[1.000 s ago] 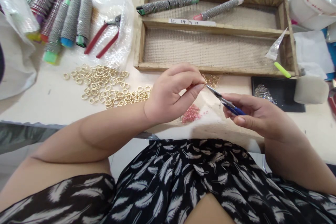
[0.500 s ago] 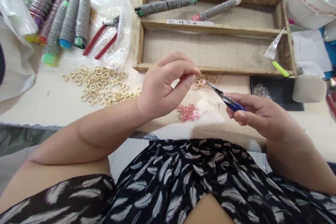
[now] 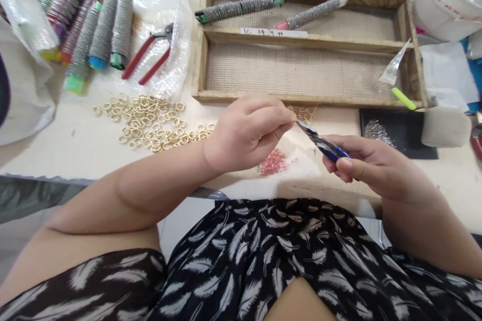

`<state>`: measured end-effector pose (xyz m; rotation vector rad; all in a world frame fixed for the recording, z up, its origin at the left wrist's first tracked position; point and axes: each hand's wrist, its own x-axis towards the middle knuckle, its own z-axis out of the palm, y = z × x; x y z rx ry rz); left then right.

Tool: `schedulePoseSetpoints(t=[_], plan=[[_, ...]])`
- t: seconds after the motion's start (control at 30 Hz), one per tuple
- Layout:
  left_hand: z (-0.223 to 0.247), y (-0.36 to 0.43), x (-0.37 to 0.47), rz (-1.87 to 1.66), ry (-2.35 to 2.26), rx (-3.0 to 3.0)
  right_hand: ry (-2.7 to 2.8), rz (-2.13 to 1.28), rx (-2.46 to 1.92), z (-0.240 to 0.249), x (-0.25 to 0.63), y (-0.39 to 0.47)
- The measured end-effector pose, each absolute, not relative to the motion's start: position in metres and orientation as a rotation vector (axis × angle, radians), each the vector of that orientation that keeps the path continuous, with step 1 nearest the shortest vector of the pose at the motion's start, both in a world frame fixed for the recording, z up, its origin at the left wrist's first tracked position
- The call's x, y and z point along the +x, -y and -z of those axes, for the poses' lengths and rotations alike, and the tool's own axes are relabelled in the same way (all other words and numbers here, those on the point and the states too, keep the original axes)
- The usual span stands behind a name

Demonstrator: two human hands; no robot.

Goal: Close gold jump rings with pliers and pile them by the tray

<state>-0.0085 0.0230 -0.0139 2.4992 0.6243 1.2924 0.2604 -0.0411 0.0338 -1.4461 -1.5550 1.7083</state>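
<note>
My right hand (image 3: 361, 160) grips blue-handled pliers (image 3: 327, 148), whose metal tip points up and left. Thumb and fingertips of my left hand (image 3: 252, 133) are pinched together right at that tip; whatever they hold is too small or hidden to name. Below the left hand lies a small heap of pink bits (image 3: 274, 161). Behind the fingertips, partly covered, is a group of gold rings with pink pieces (image 3: 304, 113). Many gold rings (image 3: 150, 120) are spread on the table to the left of my left hand.
A wooden tray with mesh floor (image 3: 309, 99) stands behind my hands, with wire-wrapped rods (image 3: 241, 8) in its far section. Red-handled cutters (image 3: 150, 55) and several more wrapped rods (image 3: 122, 30) lie at the left. A black pad (image 3: 408, 133) with silver bits is at the right.
My left hand has come down and to the right, its fingertips now meeting the pliers' tip. My right hand and the pliers have hardly moved.
</note>
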Motion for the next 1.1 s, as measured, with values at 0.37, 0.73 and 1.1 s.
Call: schedulePoseSetpoints(t=[0.37, 0.73, 1.1], plan=[[0.0196, -0.0284, -0.0118, -1.293, -0.606, 2.589, 1.555, -1.798, -1.428, -0.0313, 0.2615, 0.0389], [0.0172, -0.0335, -0.0151, -1.153, -0.626, 2.526, 1.500, -1.885, -1.359, -0.0303, 0.2640, 0.0382], [0.0178, -0.0328, -0.0139, -1.160, -0.585, 2.521, 1.460, -1.940, -1.375, -0.0281, 0.2658, 0.0395]])
